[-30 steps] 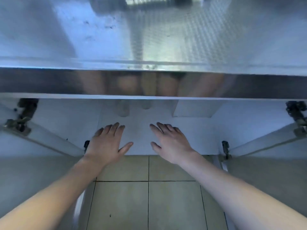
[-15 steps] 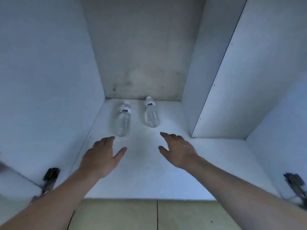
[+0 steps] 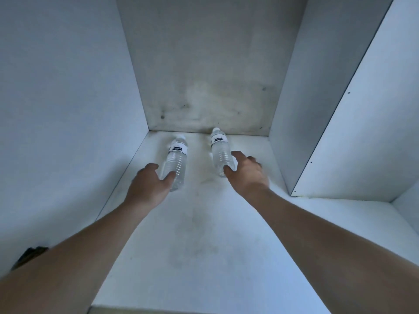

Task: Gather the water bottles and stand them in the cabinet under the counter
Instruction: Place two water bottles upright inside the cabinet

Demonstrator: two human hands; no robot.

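Two clear plastic water bottles, left (image 3: 176, 163) and right (image 3: 221, 152), upright on white cabinet floor (image 3: 204, 234); left hand (image 3: 149, 185) and right hand (image 3: 246, 174), spread, cup each base, grasp uncertain.

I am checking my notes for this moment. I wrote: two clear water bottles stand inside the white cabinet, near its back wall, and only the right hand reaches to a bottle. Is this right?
Not quite. In the head view both hands reach: the left hand is at the left bottle, and the right hand is at the right bottle. The rest holds: two clear bottles, inside the white cabinet, near its back wall.
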